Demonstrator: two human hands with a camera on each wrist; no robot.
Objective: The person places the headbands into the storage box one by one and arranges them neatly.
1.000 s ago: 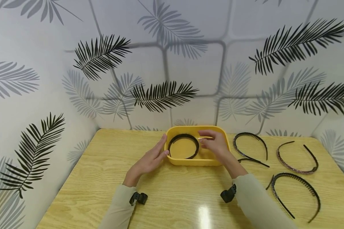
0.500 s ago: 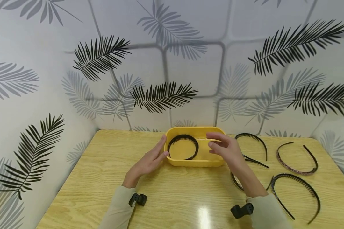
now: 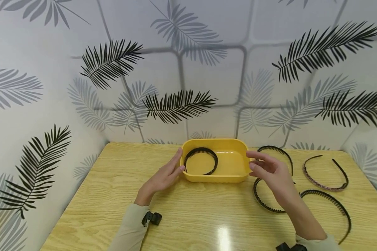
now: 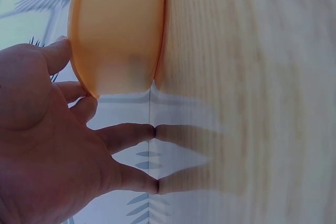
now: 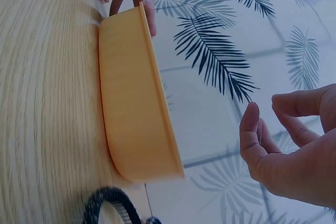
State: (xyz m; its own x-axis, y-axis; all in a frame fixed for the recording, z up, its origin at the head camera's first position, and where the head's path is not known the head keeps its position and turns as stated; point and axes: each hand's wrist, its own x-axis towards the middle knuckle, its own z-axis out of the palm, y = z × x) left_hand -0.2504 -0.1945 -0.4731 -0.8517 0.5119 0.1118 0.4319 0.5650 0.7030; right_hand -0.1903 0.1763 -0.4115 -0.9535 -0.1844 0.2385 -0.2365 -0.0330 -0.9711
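At the back of the table, a yellow bin holds a black toothed headband standing in its left half. My left hand rests against the bin's left end, thumb and fingers touching its rim. In the left wrist view, two fingertips of that hand also reach the tabletop. My right hand hovers just right of the bin with relaxed fingers and holds nothing; the right wrist view shows space between thumb and fingertips. Under and beside it lie a toothed headband and another dark headband, both partly hidden by the hand.
Farther right on the wooden table lie a pinkish braided headband and a black toothed headband, the latter partly covered by the right forearm. A leaf-patterned wall rises directly behind the table.
My right hand has come out of the bin and moved right, over the loose headbands, uncovering the bin's right half. The left hand and the headband in the bin stay put.
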